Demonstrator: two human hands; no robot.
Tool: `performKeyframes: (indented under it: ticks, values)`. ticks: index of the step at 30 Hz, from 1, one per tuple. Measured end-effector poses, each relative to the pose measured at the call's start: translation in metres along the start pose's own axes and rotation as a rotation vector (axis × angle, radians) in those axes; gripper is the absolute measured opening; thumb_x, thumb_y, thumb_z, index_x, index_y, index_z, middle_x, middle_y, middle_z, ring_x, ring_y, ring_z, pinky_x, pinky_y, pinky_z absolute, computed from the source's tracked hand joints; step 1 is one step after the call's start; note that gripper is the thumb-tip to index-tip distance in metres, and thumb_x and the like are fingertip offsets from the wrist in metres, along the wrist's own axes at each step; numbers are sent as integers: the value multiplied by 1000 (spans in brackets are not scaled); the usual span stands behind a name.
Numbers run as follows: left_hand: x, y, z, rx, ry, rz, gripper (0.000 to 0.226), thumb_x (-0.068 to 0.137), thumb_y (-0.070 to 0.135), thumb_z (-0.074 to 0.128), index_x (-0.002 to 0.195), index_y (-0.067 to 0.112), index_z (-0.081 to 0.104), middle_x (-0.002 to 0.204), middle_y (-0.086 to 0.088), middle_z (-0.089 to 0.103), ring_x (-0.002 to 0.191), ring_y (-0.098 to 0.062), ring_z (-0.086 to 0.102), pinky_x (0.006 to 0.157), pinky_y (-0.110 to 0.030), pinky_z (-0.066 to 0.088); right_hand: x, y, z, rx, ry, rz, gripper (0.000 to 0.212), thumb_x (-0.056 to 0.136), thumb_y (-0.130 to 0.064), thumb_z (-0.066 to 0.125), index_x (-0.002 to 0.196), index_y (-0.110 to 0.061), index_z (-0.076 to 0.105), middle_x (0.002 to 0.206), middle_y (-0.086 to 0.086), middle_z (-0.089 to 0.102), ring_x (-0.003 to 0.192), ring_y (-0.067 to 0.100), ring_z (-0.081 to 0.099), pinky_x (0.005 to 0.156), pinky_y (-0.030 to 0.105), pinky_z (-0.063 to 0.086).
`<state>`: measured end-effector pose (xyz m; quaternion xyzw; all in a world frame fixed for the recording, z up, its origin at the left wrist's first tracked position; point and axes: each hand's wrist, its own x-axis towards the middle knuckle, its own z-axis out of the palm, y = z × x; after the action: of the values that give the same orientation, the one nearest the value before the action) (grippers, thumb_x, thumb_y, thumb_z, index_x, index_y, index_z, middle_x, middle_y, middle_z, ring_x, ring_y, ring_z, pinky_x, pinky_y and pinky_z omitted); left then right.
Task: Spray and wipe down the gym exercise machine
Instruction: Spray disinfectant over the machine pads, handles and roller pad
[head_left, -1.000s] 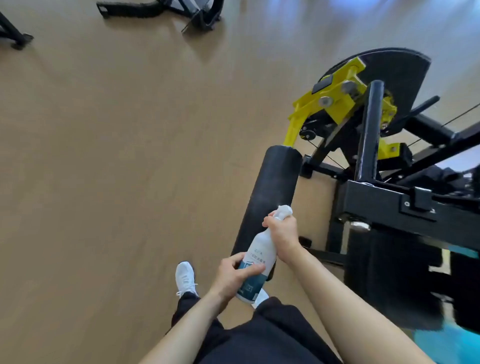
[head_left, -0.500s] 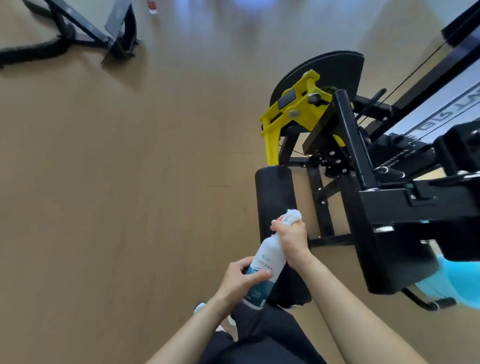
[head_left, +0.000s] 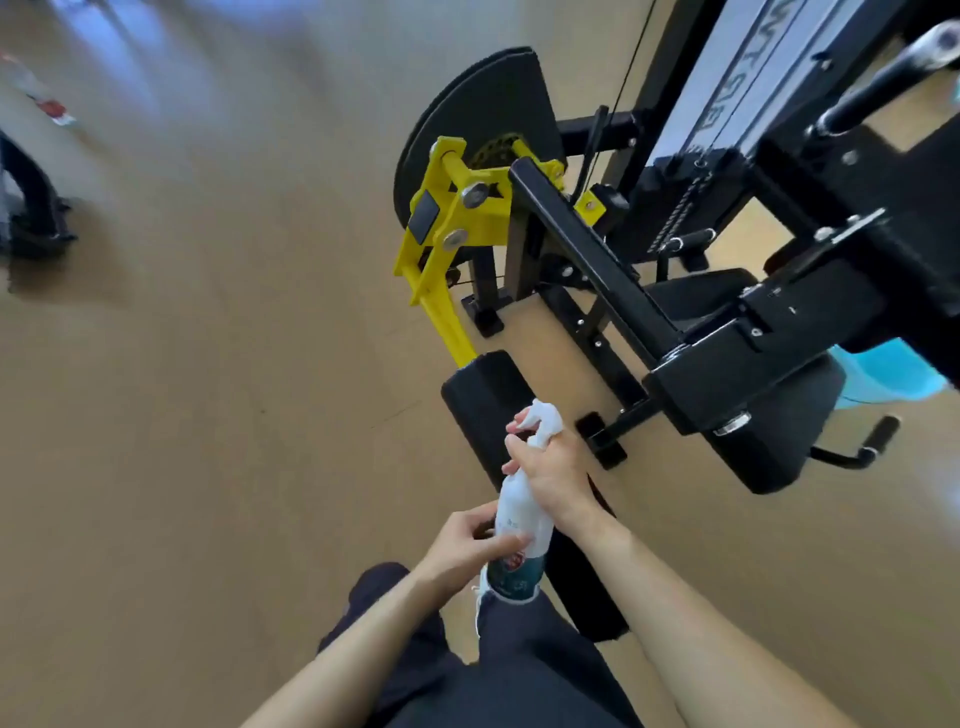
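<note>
Over the near pad, holds bottle with right hand curled round neck, left hand gripping body. Looks light, stiff (probably slippery wet); best gripped at neck.

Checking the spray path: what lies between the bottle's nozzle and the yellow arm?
The black roller pad, its top end meeting the yellow arm; head view shows it.

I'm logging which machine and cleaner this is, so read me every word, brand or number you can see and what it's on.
On the white panel of the exercise machine: large dark letters, sideways, blurred and cut off by the frame; not readable.
On the spray bottle: small print and a red mark on the label; too small to read.
No other text can be made out.
</note>
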<state>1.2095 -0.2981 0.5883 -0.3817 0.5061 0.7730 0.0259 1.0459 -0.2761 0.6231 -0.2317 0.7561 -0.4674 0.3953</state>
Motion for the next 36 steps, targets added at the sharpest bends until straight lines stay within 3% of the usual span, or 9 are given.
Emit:
performKeyframes:
  ticks: [3,6,9,15,18,23,27,31,36]
  values:
    - [27,22,-36,107,-76,4,34,88,29,60,115,20,78,115,1,78,112,-15,70,98,-29,52,-3,-5,-5,4,113,35,8,95,-7,64,92,-9,57,98,13,66,65,26,70,59,18,53]
    - [82,42,-78,220,246,-3,24,84,30,64,101,27,81,102,7,78,104,-18,69,92,-31,49,-14,-5,-1,21,195,140,17,97,-13,64,87,-2,56,77,19,65,61,18,68,63,10,49]
    - [134,66,-111,461,388,53,27,92,24,63,117,23,73,113,6,73,110,-18,67,93,-33,51,-33,-5,13,55,254,228,20,97,-19,66,84,-10,54,72,8,62,61,17,68,65,11,49]
    - [208,91,-143,880,50,59,66,97,36,63,156,19,40,151,-7,46,135,-30,49,107,-47,48,-75,-9,71,70,558,326,10,96,-15,66,93,-17,57,102,-5,64,55,10,65,61,16,51]
    - [225,87,-143,973,-87,38,75,95,34,65,160,19,32,156,-9,41,137,-32,47,109,-50,48,-94,-4,97,117,718,411,15,96,-18,67,87,-20,56,89,-4,66,55,13,66,60,21,52]
    - [201,74,-156,1150,-104,165,82,92,21,65,163,25,23,151,-9,40,129,-34,52,100,-45,52,-119,17,126,202,907,581,24,94,-25,72,80,-14,56,61,-7,59,46,10,62,60,28,51]
    - [177,53,-186,1150,-124,154,84,90,11,62,163,27,22,147,-5,45,117,-33,60,83,-35,45,-140,28,129,212,1000,622,20,94,-27,73,86,-16,59,68,1,64,47,10,65,50,13,47]
    - [167,30,-218,1245,-383,-202,72,88,13,70,154,28,46,126,-3,65,100,-23,60,91,-33,53,-156,55,129,230,1040,643,18,94,-25,73,86,-19,58,76,3,65,48,16,65,54,24,50]
    - [150,28,-202,1118,-145,-91,51,93,15,65,144,18,58,144,-5,61,127,-28,57,97,-31,42,-173,88,128,288,1107,735,25,95,-29,72,95,-9,57,80,9,64,48,20,62,51,24,50]
